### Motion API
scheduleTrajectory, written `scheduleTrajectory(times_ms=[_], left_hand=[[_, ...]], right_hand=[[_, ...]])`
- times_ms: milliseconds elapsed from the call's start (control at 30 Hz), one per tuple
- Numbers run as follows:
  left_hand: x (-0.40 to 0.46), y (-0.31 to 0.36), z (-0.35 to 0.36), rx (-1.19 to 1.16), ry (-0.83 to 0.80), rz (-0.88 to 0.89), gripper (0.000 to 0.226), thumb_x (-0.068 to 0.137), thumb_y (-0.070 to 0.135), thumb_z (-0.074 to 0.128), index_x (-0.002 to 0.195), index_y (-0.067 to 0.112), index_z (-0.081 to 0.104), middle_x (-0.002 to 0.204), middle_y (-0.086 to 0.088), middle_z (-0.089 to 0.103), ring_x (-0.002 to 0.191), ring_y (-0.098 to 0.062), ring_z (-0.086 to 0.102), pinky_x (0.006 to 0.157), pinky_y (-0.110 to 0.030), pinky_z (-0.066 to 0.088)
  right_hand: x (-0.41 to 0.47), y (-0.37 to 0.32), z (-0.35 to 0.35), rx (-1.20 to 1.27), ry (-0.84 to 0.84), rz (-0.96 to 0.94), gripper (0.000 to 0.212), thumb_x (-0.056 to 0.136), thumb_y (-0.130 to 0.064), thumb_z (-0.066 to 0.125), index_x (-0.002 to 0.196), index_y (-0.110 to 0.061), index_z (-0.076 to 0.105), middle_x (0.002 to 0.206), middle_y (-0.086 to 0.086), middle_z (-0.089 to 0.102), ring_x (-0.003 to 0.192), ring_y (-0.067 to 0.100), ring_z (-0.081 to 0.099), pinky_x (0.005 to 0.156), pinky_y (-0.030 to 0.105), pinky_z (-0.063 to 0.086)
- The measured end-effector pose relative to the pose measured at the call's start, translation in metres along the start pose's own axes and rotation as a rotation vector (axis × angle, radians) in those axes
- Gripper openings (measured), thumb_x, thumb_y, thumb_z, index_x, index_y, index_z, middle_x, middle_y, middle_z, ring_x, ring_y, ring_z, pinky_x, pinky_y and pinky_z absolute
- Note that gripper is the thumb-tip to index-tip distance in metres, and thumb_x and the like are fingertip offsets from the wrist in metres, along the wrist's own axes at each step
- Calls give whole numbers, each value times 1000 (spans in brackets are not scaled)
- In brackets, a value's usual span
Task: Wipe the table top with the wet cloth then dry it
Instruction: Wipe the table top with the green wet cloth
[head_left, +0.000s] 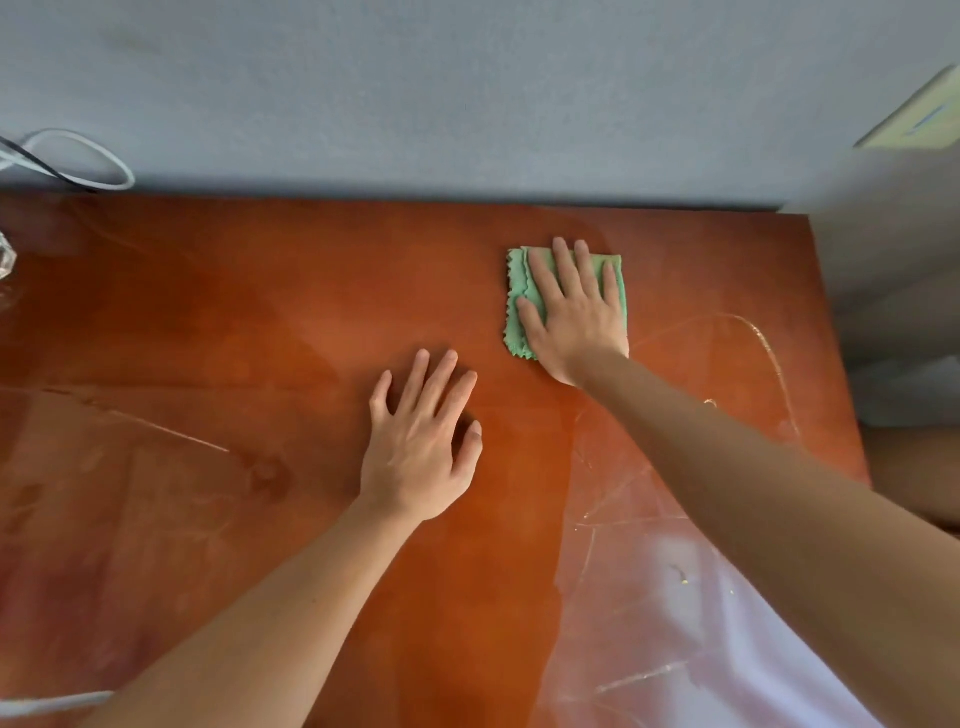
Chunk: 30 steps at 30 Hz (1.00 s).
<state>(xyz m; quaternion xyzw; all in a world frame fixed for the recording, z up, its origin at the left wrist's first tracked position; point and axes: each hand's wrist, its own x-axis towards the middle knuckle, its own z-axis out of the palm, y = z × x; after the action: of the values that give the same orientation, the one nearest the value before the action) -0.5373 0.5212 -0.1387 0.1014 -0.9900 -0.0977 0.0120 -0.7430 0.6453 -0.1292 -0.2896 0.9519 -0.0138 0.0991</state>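
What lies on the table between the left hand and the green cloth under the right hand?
Nothing: the head view shows only bare, glossy table top between the left hand and the green cloth, which the right hand presses flat.

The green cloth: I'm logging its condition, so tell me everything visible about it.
The green cloth, soft and towel-like with zigzag-cut edges, lies folded into a rough rectangle, flat on the glossy reddish-brown wooden table top towards its far right corner. The right hand presses on it with straight fingers, covering most of it.
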Motion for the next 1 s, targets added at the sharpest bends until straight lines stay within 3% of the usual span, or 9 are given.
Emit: scheduleTrajectory(times_ms=[467,1000], left_hand=[[0,0,3,-5,39,-1,55,98,46,41,147,21,52,161,-6,40,153,-30,29,120,-60,22],[1,2,2,0,51,-6,56,98,46,39,145,20,55,161,-6,41,152,-29,30,119,-59,22]], right_hand=[[72,26,-19,14,0,34,67,103,-57,13,164,-29,6,172,2,0,158,23,-8,125,50,-9],[-56,15,9,-6,-22,-27,69,101,-62,-3,162,-29,-3,171,1,-6,157,23,-14,126,49,-8]])
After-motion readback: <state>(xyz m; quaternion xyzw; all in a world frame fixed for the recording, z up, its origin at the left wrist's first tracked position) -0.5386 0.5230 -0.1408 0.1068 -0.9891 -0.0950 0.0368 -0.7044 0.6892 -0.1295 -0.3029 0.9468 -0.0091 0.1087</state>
